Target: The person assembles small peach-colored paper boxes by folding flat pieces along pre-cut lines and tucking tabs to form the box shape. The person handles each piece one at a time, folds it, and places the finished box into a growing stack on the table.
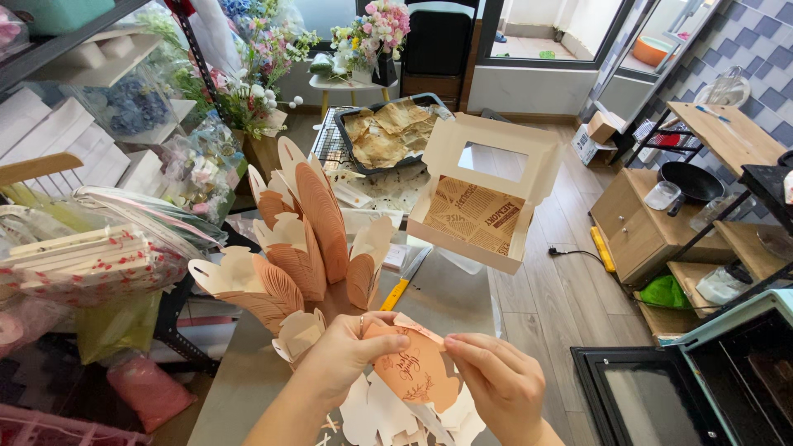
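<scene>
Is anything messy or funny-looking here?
Yes. The white box hangs over the table's edge, tilted, so it looks tippy. The dark tray behind holds crumpled brown paper. Both hands pinch a peach cutout.

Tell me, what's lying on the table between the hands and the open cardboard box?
In the head view, a yellow-handled knife lies between the hands' orange paper piece and the open box.

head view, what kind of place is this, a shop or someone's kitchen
Probably a small home bakery or gift-packing workroom. A windowed cake box lined with printed paper sits open on the table, a baking tray holds used parchment, and bouquets stand behind. Both hands, left hand and right hand, fold a peach paper wrapper.
</scene>
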